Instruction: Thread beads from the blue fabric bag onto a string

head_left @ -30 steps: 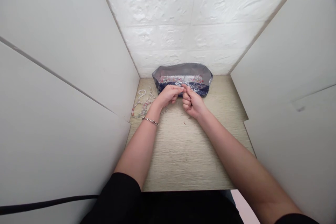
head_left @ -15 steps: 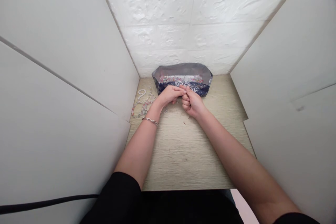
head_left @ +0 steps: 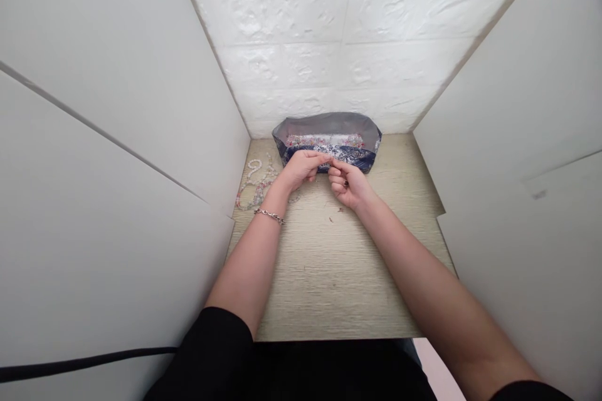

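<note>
Just in front of a blue patterned pouch, my left hand and my right hand meet at the fingertips. Thumb and forefinger are pinched on each hand; whatever lies between them is too small to make out. The pouch stands wide open at the back of the table, with many small pink and clear beads inside. Strings of beads in white, pink and clear lie on the table left of my left wrist, which wears a chain bracelet.
The pale wood-grain table sits between white panels on both sides. A white brick-pattern wall rises behind the pouch. Tiny dark scraps lie below my right hand. A black cable runs at lower left.
My right hand has turned slightly and shifted a little to the right, its fingertips lower. The left fingers have straightened a bit. The pouch and bead strings have stayed put.
</note>
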Tool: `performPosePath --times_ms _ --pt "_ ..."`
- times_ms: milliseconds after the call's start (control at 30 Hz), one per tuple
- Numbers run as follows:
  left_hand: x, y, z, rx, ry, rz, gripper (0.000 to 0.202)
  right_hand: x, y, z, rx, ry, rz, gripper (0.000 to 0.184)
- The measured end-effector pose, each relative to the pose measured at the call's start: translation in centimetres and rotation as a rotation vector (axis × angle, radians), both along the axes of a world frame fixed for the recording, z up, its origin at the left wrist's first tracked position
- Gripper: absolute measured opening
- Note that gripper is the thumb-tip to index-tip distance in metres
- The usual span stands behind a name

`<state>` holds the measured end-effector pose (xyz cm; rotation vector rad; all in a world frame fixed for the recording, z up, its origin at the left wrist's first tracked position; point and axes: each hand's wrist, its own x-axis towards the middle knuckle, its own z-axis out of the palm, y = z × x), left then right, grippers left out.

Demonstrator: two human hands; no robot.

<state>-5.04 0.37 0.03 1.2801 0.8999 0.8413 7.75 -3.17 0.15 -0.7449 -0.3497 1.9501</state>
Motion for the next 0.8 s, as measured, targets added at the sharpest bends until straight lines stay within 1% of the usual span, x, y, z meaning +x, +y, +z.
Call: performPosePath --times_ms 67,167,267,433,600,800 --pt "0.0 0.0 0.0 0.000 0.004 -0.002 0.028 0.0 0.0 0.1 -0.033 -0.038 -0.005 0.010" --pt "0.1 0.1 -0.1 0.012 0.019 -0.003 0.030 0.2 0.0 0.3 -0.096 -0.105 0.033 0.009" --pt "0.2 0.2 -0.1 0.018 0.043 -0.016 0.030 0.3 0.0 0.6 -0.119 -0.127 0.059 0.010" --pt "0.1 0.3 0.0 -0.008 0.076 -0.031 0.030 0.6 -0.1 0.6 -0.095 -0.132 0.053 0.011" --pt "-0.1 0.3 0.0 -0.006 0.089 -0.090 0.030 1.5 0.1 0.3 -0.072 -0.198 0.083 0.013" --pt "-0.1 0.4 0.0 -0.017 0.111 -0.098 0.030 1.7 0.0 0.1 -0.035 -0.237 0.080 0.008"
